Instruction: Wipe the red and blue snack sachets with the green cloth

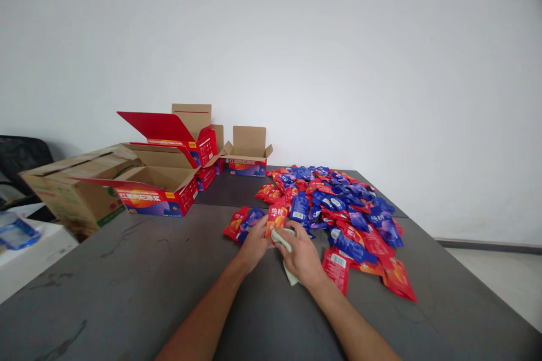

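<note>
Near the middle of the table, my left hand [256, 243] is closed on the side of a red pouch [276, 216] with white lettering and an orange picture. My right hand [303, 257] grips a pale green cloth [290, 276] and presses part of it against the pouch's lower front. The cloth's loose end hangs below the fingers. Just beyond my left hand lie a few red and blue pouches [236, 224]. To the right spreads a big heap of red and blue pouches [339, 197], with one red pouch [336, 271] lying close beside my right wrist.
On the left stand open red and blue cartons [152, 203], some stacked, flaps up. Another open carton [248, 167] is at the back. A large brown box [80, 192] and a white box [34, 254] stand beyond the left edge of the dark table [127, 287]. A wall closes the back.
</note>
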Demonstrator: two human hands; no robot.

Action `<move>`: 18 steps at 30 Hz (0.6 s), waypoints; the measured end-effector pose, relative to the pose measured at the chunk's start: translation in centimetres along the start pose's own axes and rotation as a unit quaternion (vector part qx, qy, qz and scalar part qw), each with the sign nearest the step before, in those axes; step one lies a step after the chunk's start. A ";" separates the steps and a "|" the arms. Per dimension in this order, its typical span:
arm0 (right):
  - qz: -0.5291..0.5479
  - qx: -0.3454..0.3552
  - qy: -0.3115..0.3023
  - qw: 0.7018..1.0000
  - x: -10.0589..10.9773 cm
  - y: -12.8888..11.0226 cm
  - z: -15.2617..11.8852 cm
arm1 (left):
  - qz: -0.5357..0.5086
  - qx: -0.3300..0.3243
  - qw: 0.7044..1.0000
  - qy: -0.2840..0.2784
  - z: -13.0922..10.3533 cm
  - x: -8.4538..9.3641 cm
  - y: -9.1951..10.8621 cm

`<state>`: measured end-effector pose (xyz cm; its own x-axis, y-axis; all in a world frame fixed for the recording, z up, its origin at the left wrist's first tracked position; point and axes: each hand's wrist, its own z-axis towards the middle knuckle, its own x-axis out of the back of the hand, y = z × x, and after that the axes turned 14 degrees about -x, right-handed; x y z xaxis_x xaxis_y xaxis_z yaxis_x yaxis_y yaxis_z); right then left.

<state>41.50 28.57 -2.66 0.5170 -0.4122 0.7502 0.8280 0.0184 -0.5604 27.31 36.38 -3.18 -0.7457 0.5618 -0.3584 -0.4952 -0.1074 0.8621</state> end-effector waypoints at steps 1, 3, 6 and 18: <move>0.000 -0.002 0.005 1.000 0.0 0.2 0.1 | 0.001 0.003 1.000 -0.008 0.0 0.1 -0.1; 0.006 -0.010 0.024 1.000 0.1 0.6 0.4 | -0.004 0.005 1.000 -0.029 0.0 0.2 -0.4; 0.010 -0.031 0.071 0.997 0.2 1.3 0.7 | -0.013 -0.004 0.999 -0.053 -0.1 0.0 -0.8; 0.002 0.018 0.023 1.000 -0.4 0.0 0.0 | 0.007 -0.014 0.998 -0.064 0.0 0.0 -1.1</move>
<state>41.25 28.70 -2.97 0.5097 -0.4539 0.7309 0.8342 0.0528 -0.5489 27.87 36.50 -4.13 -0.6899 0.6608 -0.2958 -0.4984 -0.1372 0.8560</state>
